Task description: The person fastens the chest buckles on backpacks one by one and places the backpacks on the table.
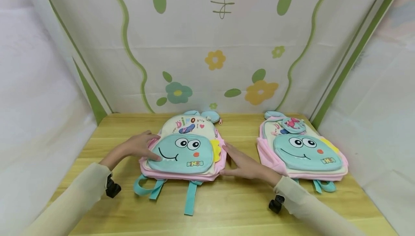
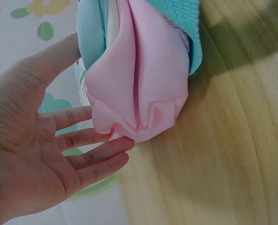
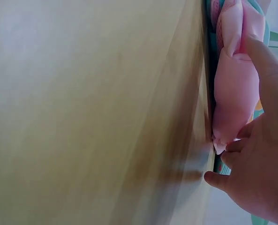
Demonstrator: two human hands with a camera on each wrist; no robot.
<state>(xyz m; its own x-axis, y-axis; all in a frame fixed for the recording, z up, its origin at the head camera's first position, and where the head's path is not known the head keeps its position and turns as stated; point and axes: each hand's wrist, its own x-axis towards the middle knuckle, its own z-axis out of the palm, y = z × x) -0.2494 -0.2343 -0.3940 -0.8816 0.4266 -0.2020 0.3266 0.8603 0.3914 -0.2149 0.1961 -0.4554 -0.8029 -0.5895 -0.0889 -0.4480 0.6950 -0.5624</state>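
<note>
Head view is showing both hands, left (image 1: 141, 147) and right (image 1: 246, 164), pressing flat, fingers straight, grip open, against the sides of the backpack (image 1: 184, 149) lying left of its twin (image 1: 303, 149) on the counter (image 1: 227, 203); even pressure is probably keeping it square.

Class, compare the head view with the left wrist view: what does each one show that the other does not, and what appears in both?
Only the head view shows the second backpack, the right hand and the near backpack's dinosaur face. Only the left wrist view shows the left hand's open palm and the pink side fabric bunched in folds. Both show the left hand with straight fingers touching the near backpack, and the wooden table.
</note>
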